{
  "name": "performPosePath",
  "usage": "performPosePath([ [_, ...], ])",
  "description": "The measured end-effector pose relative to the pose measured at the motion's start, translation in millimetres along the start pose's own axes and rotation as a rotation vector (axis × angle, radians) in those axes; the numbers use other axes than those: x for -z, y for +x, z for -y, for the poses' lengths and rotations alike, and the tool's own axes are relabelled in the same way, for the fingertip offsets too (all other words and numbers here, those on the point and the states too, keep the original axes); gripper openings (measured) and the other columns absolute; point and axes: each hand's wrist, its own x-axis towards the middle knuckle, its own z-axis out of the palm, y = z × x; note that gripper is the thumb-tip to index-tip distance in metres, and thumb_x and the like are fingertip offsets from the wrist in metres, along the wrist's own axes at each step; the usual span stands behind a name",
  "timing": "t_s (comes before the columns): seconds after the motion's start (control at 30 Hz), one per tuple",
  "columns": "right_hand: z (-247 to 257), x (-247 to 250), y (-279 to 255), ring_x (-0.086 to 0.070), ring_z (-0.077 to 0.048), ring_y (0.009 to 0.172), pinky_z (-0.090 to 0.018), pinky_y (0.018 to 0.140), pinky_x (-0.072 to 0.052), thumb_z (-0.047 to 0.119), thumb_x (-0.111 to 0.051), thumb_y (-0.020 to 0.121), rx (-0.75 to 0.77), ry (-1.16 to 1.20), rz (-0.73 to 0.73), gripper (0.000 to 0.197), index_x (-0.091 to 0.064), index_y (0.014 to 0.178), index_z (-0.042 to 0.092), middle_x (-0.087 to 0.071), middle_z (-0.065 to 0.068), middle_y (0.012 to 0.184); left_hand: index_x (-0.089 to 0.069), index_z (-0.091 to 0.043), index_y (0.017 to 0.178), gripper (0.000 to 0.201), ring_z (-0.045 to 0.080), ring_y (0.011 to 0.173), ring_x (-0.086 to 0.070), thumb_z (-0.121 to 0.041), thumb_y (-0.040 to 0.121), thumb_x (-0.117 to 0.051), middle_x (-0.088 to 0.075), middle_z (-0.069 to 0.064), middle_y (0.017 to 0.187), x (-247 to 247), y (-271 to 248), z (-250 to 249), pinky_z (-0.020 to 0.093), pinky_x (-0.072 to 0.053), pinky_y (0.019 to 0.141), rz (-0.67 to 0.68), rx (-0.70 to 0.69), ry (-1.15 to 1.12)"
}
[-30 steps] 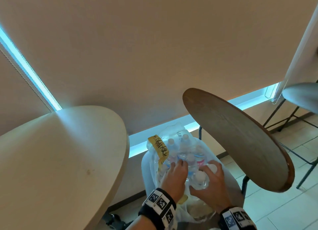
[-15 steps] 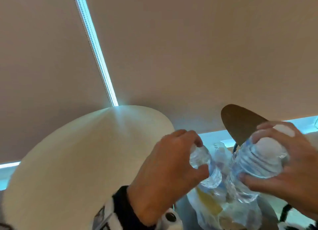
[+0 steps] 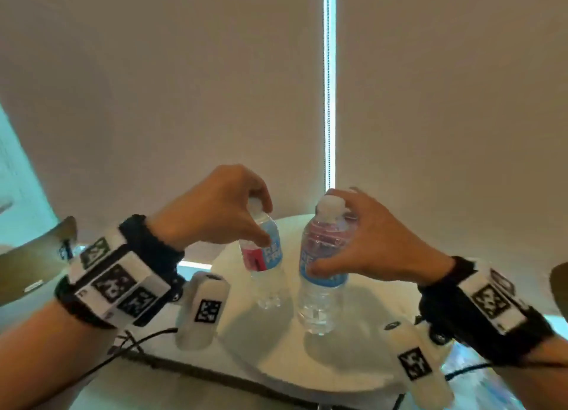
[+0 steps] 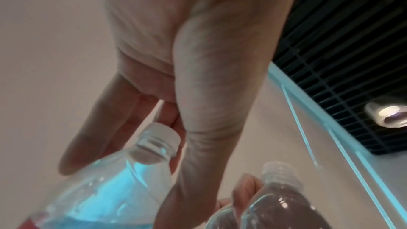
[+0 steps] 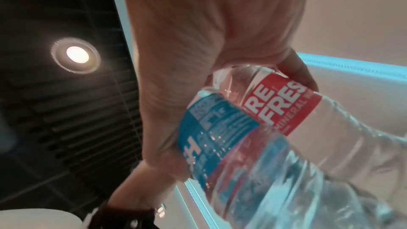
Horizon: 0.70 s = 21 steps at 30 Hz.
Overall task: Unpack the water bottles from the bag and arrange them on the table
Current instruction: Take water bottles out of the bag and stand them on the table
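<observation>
Above the round white table (image 3: 307,376) I hold clear water bottles with white caps. My left hand (image 3: 261,225) pinches one tilted bottle (image 3: 264,259) by its neck and shoulder; its label is red and blue. The same bottle (image 4: 123,180) fills the lower left of the left wrist view. My right hand (image 3: 330,237) grips the upper half of a blue-labelled bottle (image 3: 319,290), whose base is close to the tabletop. The right wrist view shows two bottles pressed together in that grip, one blue-labelled (image 5: 211,128) and one red-labelled (image 5: 284,104). The bag is out of sight.
Beige roller blinds (image 3: 430,102) hang close behind the table, with a bright gap between them. A brown chair (image 3: 30,268) stands at the left, and a dark edge (image 3: 559,283) shows at the far right. Cables (image 3: 138,342) trail from my wrists.
Both hands have lifted bottles out of the bag and carried them left, over the white table. The bag and the brown chair beside it have left the view.
</observation>
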Motion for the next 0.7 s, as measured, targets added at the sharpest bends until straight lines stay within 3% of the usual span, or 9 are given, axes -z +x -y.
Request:
performPosePath([
  [0.07, 0.9, -28.6, 23.2, -0.061, -0.008, 0.090, -0.011, 0.073, -0.053, 0.034, -0.095, 0.052, -0.013, 0.009, 0.049, 0.056, -0.054, 0.088, 0.042, -0.053, 0.008, 0.099, -0.073, -0.021, 0.095, 0.040, 0.000, 0.080, -0.054, -0.030, 0.060, -0.091, -0.057, -0.017, 0.089, -4.4, 7.8, 23.2, 0.009, -0.033, 0.059, 0.044, 0.025, 0.021],
  [0.13, 0.4, -51.7, 41.2, -0.061, -0.015, 0.096, -0.026, 0.083, -0.058, 0.037, -0.094, 0.050, -0.013, 0.032, 0.080, 0.053, -0.056, 0.088, 0.040, -0.053, 0.005, 0.099, -0.074, -0.019, 0.094, 0.040, 0.009, 0.092, -0.059, -0.029, 0.059, -0.092, -0.062, -0.010, 0.096, -8.6, 14.4, 45.0, 0.011, -0.035, 0.061, 0.067, 0.067, 0.010],
  [0.23, -1.6, -76.0, 61.3, -0.062, -0.021, 0.101, -0.040, 0.090, -0.059, 0.042, -0.092, 0.046, -0.053, 0.050, 0.100, 0.061, -0.058, 0.096, 0.035, -0.051, 0.002, 0.105, -0.074, -0.019, 0.090, 0.040, 0.014, 0.093, -0.064, -0.027, 0.057, -0.093, -0.068, -0.005, 0.096, -13.3, 21.6, 68.9, 0.016, -0.041, 0.063, 0.087, 0.129, 0.004],
  [0.33, 1.2, -93.3, 72.5, -0.061, -0.020, 0.102, -0.038, 0.091, -0.059, 0.036, -0.094, 0.051, -0.062, 0.048, 0.116, 0.062, -0.057, 0.101, 0.034, -0.050, 0.001, 0.108, -0.073, -0.019, 0.090, 0.039, 0.014, 0.096, -0.064, -0.025, 0.057, -0.093, -0.069, -0.004, 0.098, -18.5, 25.9, 82.5, 0.018, -0.043, 0.067, 0.112, 0.138, -0.004],
  [0.43, 3.1, -102.4, 76.1, -0.059, -0.018, 0.101, -0.038, 0.090, -0.059, 0.033, -0.094, 0.052, -0.045, 0.017, 0.123, 0.056, -0.056, 0.093, 0.037, -0.051, 0.003, 0.105, -0.073, -0.017, 0.092, 0.040, 0.016, 0.099, -0.065, -0.024, 0.058, -0.093, -0.070, -0.002, 0.102, -22.6, 27.3, 89.9, 0.020, -0.046, 0.073, 0.120, 0.140, -0.025],
  [0.53, 1.9, -107.9, 75.5, -0.055, -0.017, 0.100, -0.040, 0.088, -0.058, 0.030, -0.094, 0.053, -0.038, -0.010, 0.130, 0.051, -0.060, 0.090, 0.031, -0.051, 0.005, 0.099, -0.073, -0.017, 0.095, 0.043, 0.017, 0.103, -0.064, -0.026, 0.059, -0.093, -0.070, -0.001, 0.106, -26.3, 28.5, 95.8, 0.025, -0.049, 0.082, 0.115, 0.137, -0.045],
  [0.6, -1.0, -110.0, 75.5, -0.052, -0.016, 0.100, -0.039, 0.088, -0.057, 0.032, -0.094, 0.053, -0.031, -0.040, 0.139, 0.053, -0.061, 0.094, 0.026, -0.049, 0.010, 0.097, -0.071, -0.020, 0.098, 0.046, 0.016, 0.107, -0.061, -0.031, 0.059, -0.092, -0.067, -0.002, 0.111, -29.0, 28.7, 97.9, 0.028, -0.048, 0.087, 0.103, 0.128, -0.055],
  [0.7, -7.2, -112.6, 76.6, -0.050, -0.012, 0.099, -0.038, 0.090, -0.055, 0.042, -0.092, 0.053, -0.047, -0.065, 0.159, 0.058, -0.059, 0.099, 0.032, -0.047, 0.007, 0.103, -0.068, -0.023, 0.101, 0.048, 0.016, 0.113, -0.057, -0.034, 0.061, -0.091, -0.064, -0.003, 0.117, -33.7, 28.4, 100.2, 0.031, -0.047, 0.093, 0.084, 0.112, -0.063],
])
